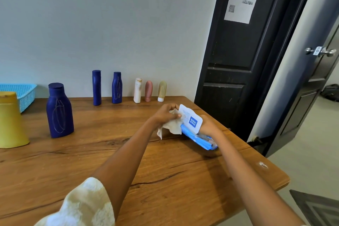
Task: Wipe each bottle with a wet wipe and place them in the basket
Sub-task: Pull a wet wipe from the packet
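Wet wipe (171,126) hung crumpled from the left hand (166,113), whose grip was pinched together on its upper edge, just at 9 o'clock of the raised white flap of the wipes pack (197,135). The right hand (208,124) sat behind that flap, its grip clamped on the blue pack, which lay tilted with its lower end touching the worktop (128,161) near the right edge. Outward from the hands, at 12 o'clock along the wall, stood a row of small bottles close together: a white bottle (138,90), a pink bottle (148,91) and a beige bottle (162,91) resting on its white cap. At 11 o'clock of the hands stood two upright dark blue bottles, the slim blue bottle (96,87) and, just beside it, the scribbled blue bottle (116,87). At 9 o'clock, well apart from the hands, stood the large blue bottle (59,110), also marked with loops. Farther at 9 o'clock, a yellow bottle (11,121) stood cut by the left edge of view, and behind it the light blue basket (25,91) rested against the wall. A patterned cream sleeve (80,205) covered the left upper arm.
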